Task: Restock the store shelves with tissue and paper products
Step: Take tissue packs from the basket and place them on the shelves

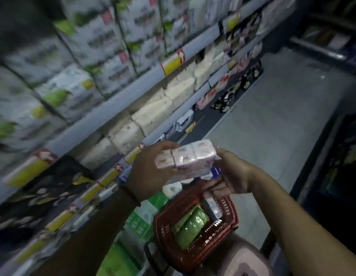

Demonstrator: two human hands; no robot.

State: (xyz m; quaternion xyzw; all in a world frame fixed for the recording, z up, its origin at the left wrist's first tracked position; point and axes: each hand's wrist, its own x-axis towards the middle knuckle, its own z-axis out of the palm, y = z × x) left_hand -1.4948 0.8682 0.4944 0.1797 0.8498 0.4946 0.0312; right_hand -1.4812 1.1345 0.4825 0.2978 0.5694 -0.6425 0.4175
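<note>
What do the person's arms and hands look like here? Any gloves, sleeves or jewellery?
Both hands are bare, with no gloves. The left hand has a thin dark band around its wrist. The right hand shows no band or watch, and no rings are clear in the blur. Both forearms are uncovered as far as the picture shows, so no sleeves are in view.

Dim light is falling on a grey tiled floor [272, 120], shelving [121, 100] is running along the left, dark racks [332, 46] beyond

tissue pack [186, 158]: glossy plastic wrap | basket [195, 253]: red plastic lattice
</note>
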